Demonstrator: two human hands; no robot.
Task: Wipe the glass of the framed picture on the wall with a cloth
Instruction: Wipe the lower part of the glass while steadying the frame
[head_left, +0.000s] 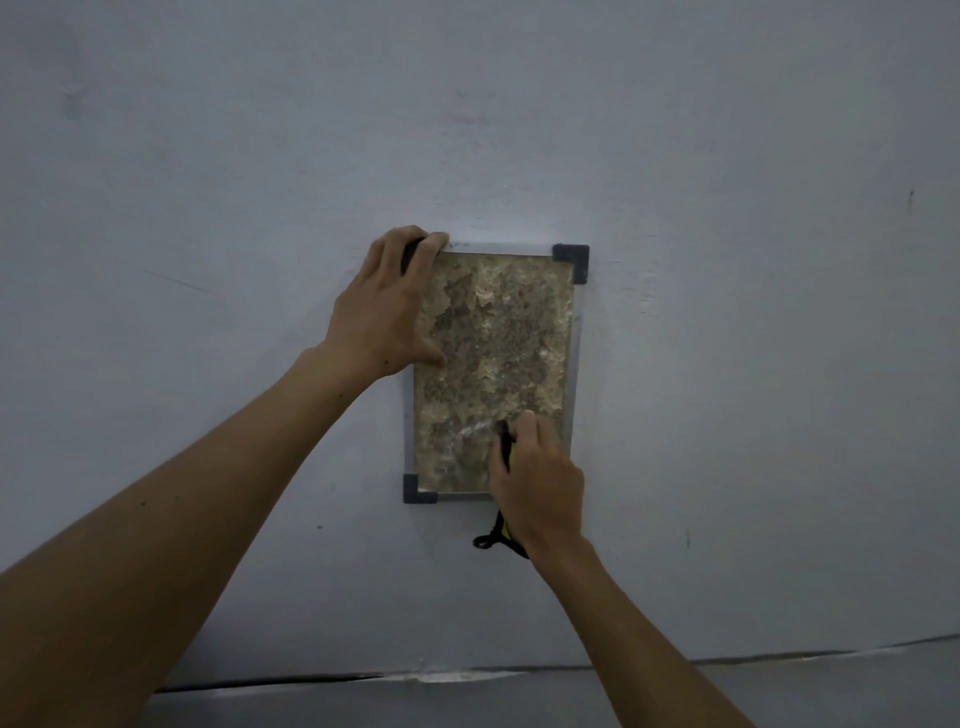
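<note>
Wall: pale grey-white paint (727, 156), scuffed in places, with a dark seam running along its foot.
Framed picture: hung on the wall (493, 364), upright, thin silver edges and dark corner caps; a mottled brown-and-tan surface is seen behind the glass.
Left hand: clamped on the frame's top left corner (387, 306), fingers curled over the top edge, thumb laid on the glass by the left edge.
Right hand: closed around a small dark and yellow spray bottle (540, 483) near the frame's bottom right corner.
Spray bottle: nozzle (503, 441) aimed left at the lower glass, a pale streak of mist seen just ahead of it.
Black cord: a loop (488, 540) dangling below the right hand, under the frame's bottom edge.
</note>
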